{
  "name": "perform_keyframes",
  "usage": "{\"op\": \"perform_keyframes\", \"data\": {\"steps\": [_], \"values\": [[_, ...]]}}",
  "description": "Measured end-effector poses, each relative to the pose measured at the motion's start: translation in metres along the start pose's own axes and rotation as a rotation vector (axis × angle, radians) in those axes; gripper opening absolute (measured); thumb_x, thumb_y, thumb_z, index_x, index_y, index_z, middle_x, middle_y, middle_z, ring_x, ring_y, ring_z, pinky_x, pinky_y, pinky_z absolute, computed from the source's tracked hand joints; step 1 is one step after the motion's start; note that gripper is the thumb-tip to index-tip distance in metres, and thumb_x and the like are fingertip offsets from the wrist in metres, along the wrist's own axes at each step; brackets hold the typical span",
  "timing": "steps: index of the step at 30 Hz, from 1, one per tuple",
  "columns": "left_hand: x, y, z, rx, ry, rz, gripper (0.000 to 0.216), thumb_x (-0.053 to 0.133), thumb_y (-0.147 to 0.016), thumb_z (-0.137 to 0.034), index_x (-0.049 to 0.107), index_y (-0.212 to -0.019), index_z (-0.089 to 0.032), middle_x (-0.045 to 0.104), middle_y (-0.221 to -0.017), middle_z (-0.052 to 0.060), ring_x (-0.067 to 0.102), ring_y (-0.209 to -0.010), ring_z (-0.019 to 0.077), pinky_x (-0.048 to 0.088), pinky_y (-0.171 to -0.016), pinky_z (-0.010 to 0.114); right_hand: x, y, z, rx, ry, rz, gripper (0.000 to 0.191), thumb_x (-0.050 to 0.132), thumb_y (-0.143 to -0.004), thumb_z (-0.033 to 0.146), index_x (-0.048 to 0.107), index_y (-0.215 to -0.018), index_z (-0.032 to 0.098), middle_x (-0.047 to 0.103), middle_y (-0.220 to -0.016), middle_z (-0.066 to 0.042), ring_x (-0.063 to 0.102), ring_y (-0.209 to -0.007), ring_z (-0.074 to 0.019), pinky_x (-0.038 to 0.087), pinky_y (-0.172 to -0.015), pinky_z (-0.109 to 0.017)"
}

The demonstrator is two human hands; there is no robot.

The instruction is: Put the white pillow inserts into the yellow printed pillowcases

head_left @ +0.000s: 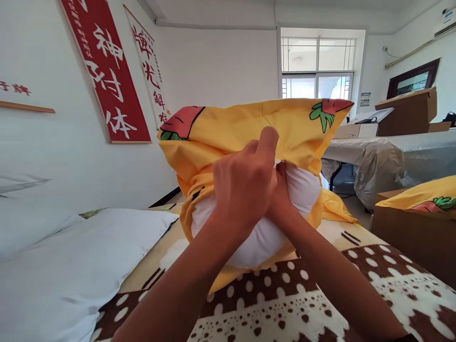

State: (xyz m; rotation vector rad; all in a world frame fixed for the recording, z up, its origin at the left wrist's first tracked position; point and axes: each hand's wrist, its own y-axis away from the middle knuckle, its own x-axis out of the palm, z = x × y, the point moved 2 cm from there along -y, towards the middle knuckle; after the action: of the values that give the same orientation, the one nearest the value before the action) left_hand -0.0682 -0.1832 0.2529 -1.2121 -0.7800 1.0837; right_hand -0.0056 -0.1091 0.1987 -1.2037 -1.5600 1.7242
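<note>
A white pillow [263, 232] stands partly inside a yellow pillowcase [228, 128] printed with red carrots, held up over a brown and cream dotted blanket [302, 304]. My left hand [244, 183] is closed, pinching the pillowcase's open edge at the middle, thumb up. My right hand [281, 190] lies mostly behind the left one, pressed against the pillow at the pillowcase's opening. Its fingers are hidden.
A bare white pillow [71, 256] lies at the left. A second yellow carrot pillow [423, 197] rests on a cardboard box [409, 237] at the right. Behind it is a plastic-covered table [388, 161] carrying boxes. Red banners [107, 71] hang on the left wall.
</note>
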Motion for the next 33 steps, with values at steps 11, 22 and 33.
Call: {"op": "perform_keyframes", "data": {"steps": [11, 22, 33], "values": [[0.038, 0.057, 0.099, -0.110, -0.367, 0.459, 0.026, 0.043, -0.070, -0.006, 0.055, -0.090, -0.017, 0.058, -0.084, 0.008, 0.058, -0.077, 0.0239, 0.036, -0.059, 0.032, 0.015, 0.025, -0.046, 0.147, 0.065, -0.020, 0.058, 0.046, -0.083, 0.063, 0.056, -0.111, 0.013, 0.061, -0.107, -0.018, 0.052, -0.106, -0.0332, 0.035, -0.095, -0.047], [0.028, 0.076, 0.077, -0.106, -0.371, 0.540, 0.023, 0.032, -0.083, -0.010, 0.052, -0.092, -0.016, 0.058, -0.094, 0.012, 0.060, -0.084, 0.0270, 0.031, -0.046, 0.028, 0.021, 0.113, 0.027, -0.175, 0.039, 0.015, 0.051, 0.044, -0.088, 0.037, 0.046, -0.136, 0.019, 0.042, -0.146, -0.008, 0.024, -0.140, -0.0291, 0.010, -0.114, -0.054], [0.029, 0.073, 0.052, -0.383, 0.416, 0.489, 0.029, 0.042, -0.071, -0.010, 0.052, -0.097, -0.020, 0.057, -0.065, -0.002, 0.051, -0.057, 0.0134, 0.038, -0.058, 0.023, 0.070, 0.072, 0.014, -0.164, 0.018, 0.172, 0.049, 0.044, -0.092, 0.034, 0.043, -0.137, 0.018, 0.049, -0.140, -0.011, 0.031, -0.137, -0.0246, 0.011, -0.116, -0.054]]}}
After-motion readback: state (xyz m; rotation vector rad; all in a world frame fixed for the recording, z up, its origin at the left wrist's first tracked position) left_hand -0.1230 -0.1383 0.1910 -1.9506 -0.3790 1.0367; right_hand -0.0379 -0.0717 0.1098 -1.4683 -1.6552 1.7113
